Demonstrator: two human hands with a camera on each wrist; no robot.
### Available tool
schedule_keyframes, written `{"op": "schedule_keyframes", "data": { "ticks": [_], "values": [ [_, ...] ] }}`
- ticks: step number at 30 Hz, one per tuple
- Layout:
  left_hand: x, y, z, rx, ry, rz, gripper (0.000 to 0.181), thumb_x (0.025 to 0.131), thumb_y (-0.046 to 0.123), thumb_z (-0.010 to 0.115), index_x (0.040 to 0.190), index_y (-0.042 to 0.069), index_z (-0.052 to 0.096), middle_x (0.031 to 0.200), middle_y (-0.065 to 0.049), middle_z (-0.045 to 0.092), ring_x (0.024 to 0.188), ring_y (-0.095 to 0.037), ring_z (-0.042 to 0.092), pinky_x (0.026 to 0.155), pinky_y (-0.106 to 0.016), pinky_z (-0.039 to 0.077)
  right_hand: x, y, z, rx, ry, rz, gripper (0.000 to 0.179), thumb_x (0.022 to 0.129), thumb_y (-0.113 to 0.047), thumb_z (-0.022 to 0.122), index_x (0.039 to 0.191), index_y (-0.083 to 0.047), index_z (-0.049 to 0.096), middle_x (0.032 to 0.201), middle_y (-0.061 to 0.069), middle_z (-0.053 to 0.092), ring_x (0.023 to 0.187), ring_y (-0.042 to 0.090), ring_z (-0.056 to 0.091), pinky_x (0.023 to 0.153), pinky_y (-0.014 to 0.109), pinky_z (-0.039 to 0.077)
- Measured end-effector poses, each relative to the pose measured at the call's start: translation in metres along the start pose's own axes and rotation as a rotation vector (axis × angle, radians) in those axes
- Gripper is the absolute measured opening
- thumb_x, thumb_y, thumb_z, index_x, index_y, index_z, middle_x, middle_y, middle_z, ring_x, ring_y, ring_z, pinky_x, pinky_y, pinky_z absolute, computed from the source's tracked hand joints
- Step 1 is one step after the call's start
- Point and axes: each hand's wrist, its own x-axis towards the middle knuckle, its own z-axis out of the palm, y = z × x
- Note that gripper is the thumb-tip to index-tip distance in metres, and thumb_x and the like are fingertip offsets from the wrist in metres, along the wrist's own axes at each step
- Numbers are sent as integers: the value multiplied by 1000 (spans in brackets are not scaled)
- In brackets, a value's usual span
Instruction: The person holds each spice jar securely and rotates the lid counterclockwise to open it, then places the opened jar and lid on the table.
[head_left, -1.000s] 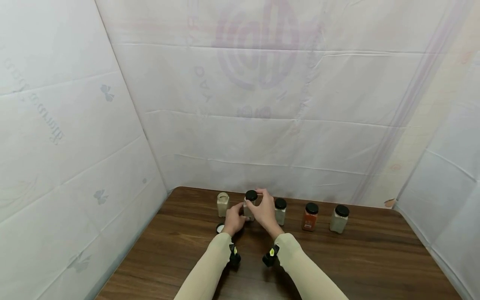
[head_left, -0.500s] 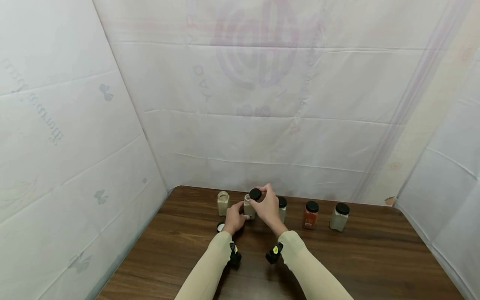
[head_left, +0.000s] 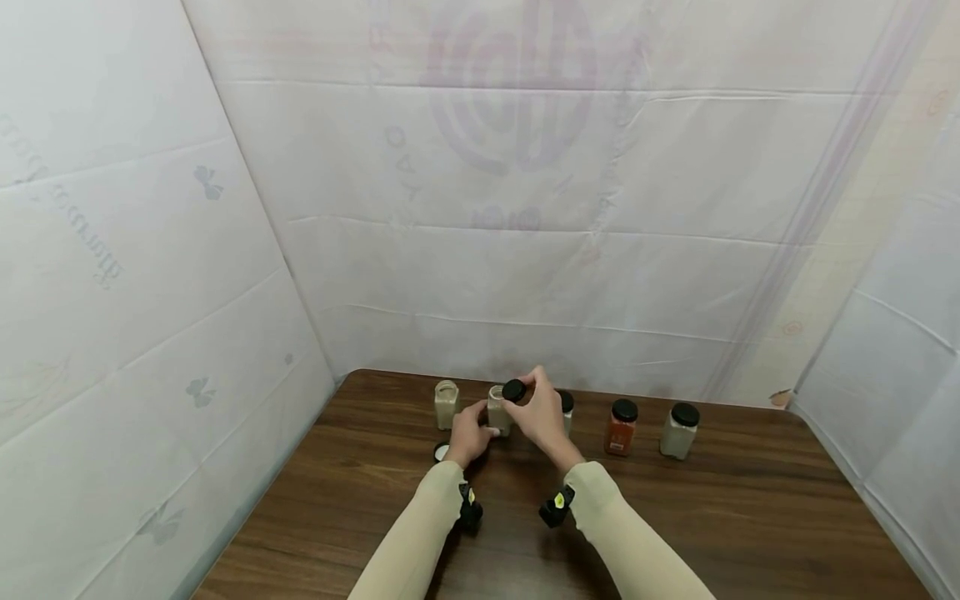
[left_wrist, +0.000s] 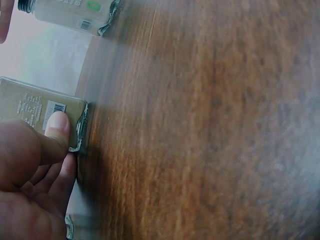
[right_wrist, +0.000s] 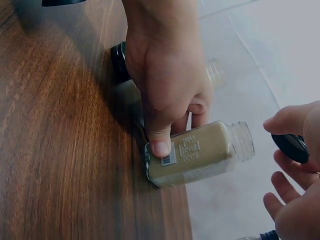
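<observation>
My left hand grips the lower part of a square glass spice jar, its thumb across the label. Pale tan powder fills much of this jar, which stands on the table with its threaded mouth uncovered. Just to the right of that mouth, my right hand pinches a round black lid between thumb and fingers. The lid is apart from the jar. Left of my hands, another uncovered spice jar stands on the table. Close by my left wrist lies a second black lid, its white inside facing up.
Partly behind my right hand is a black-lidded jar. Farther right stand a jar of orange-red spice and a pale jar, both lidded. The brown wooden table meets white sheeting at its back.
The black lid has come off the jar in my left hand. My right hand has lifted it and moved it slightly right. My left hand has stayed on the jar.
</observation>
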Motion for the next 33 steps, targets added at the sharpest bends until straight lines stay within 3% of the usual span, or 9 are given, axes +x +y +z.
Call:
{"op": "schedule_keyframes", "data": {
  "ticks": [5, 10, 12, 16, 22, 29, 33],
  "values": [
    [0, -1, 1, -6, 1, -6, 63, 87, 4, 80, 144, -4, 55, 133, -25, 64, 124, -42, 60, 100, -55, 51, -3, 1, -3, -26, -25, -17, 36, 88, -17, 84, 106, -12, 53, 106, 7, 64, 79, 20, 62, 67, 36, 51],
    [0, -1, 1, -5, 3, -7, 62, 88, 4, 80, 144, -4, 55, 132, -26, 64, 123, -43, 60, 99, -55, 51, -5, 1, -4, -18, -20, -47, 36, 89, -22, 83, 111, -11, 57, 110, 8, 66, 98, 26, 66, 82, 44, 54],
    [-1, -1, 0, -5, 4, -7, 62, 88, 5, 80, 144, -4, 55, 132, -26, 64, 123, -43, 60, 99, -55, 51, -6, 2, -5, -7, -19, -60, 38, 90, -25, 82, 118, -9, 61, 109, 9, 68, 99, 28, 66, 84, 47, 55],
    [-1, -1, 1, -3, 3, -7, 62, 88, 5, 80, 144, -4, 55, 133, -26, 64, 123, -42, 60, 99, -55, 51, -7, 2, -6, -21, -27, -91, 44, 94, -31, 77, 130, -7, 65, 103, 8, 69, 91, 24, 65, 80, 45, 54],
    [-1, -1, 1, 6, 8, 6, 60, 88, 5, 80, 143, -3, 57, 129, -24, 67, 120, -41, 62, 98, -54, 52, -10, 3, -6, -86, -62, -133, 40, 98, -30, 73, 129, -6, 68, 88, 3, 61, 77, 15, 55, 71, 34, 48],
    [1, -2, 0, 5, 12, 24, 58, 86, 4, 81, 140, -1, 60, 126, -22, 69, 120, -40, 63, 98, -53, 52, -13, 3, -8, -115, -121, -174, 40, 96, -26, 75, 128, -4, 69, 87, 9, 57, 74, 18, 51, 66, 32, 44],
    [2, -1, 0, 8, 8, 25, 56, 86, 4, 81, 139, 2, 62, 125, -19, 70, 120, -38, 63, 98, -52, 53, -17, 5, -10, -140, -205, -155, 43, 98, -26, 73, 135, -6, 66, 95, 8, 57, 71, 13, 47, 63, 30, 42]
  ]
}}
